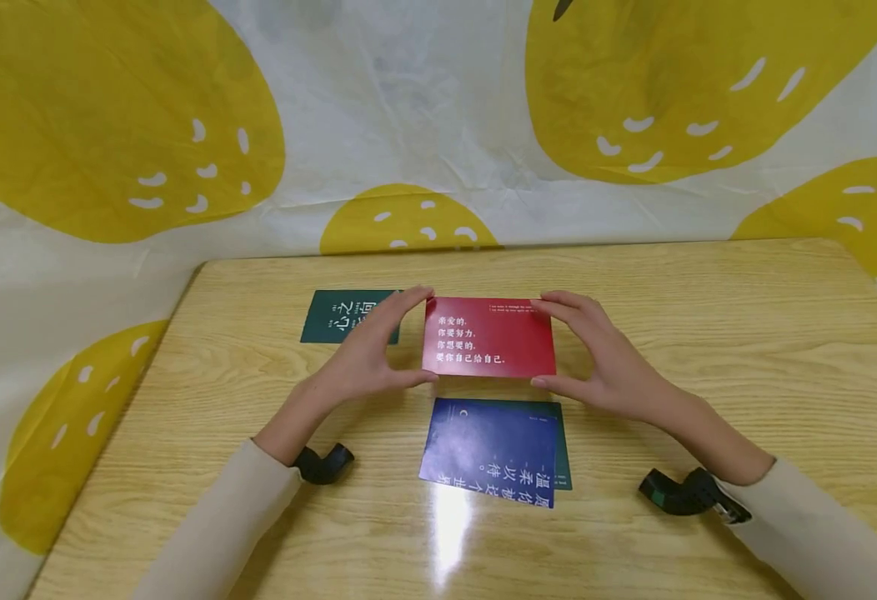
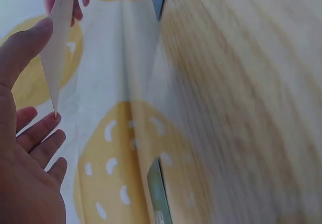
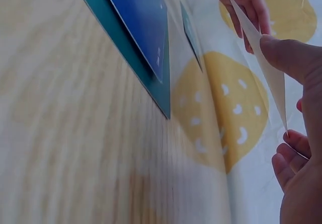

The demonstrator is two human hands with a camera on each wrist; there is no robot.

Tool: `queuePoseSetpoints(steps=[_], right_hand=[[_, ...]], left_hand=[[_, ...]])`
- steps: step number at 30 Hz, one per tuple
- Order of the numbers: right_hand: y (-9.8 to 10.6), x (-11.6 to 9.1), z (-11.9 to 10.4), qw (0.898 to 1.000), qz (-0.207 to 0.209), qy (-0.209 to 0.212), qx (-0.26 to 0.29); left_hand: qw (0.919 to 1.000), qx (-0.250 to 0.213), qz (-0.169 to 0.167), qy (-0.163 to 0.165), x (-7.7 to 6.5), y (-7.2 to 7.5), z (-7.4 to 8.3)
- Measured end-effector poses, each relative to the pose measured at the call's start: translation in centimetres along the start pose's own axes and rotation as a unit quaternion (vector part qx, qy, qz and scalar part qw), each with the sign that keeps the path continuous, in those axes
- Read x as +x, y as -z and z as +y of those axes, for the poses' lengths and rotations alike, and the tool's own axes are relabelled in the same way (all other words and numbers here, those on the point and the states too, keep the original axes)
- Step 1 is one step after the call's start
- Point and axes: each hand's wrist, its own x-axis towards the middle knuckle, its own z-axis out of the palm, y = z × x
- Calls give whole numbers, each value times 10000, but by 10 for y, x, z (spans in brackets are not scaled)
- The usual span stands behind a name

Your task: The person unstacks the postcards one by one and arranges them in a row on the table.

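Note:
Between my two hands a red card (image 1: 489, 337) with white Chinese writing is held up off the table, its pale back showing in both wrist views. My left hand (image 1: 359, 354) pinches its left corners, thumb at the near one and a fingertip at the far one. On the opposite side my right hand (image 1: 618, 367) grips the right corners the same way. A blue card (image 1: 476, 437) with white writing lies nearer me, overlapping a green card (image 1: 564, 471) that is mostly hidden. Past my left hand lies a dark green card (image 1: 322, 321), partly covered by that hand.
The cards lie on a light wood-grain table (image 1: 746, 325). Behind it and along the left hangs a white cloth (image 1: 408, 108) with large yellow fruit prints. Dark curved devices (image 1: 667, 492) sit at both wrists, below the beige sleeves.

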Motion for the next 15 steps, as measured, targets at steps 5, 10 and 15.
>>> queuePoseSetpoints(steps=[5,10,15], right_hand=[[-4,9,9,10000,-71,-61,15],[-8,19,19,9998,-162,-79,-91],[-10,31,25,9995,-233,-136,-135]], left_hand=[[9996,65,-96,254,6,-1,-9],[9978,136,-284,580,12,-3,-19],[9960,248,-342,787,18,-3,-28]])
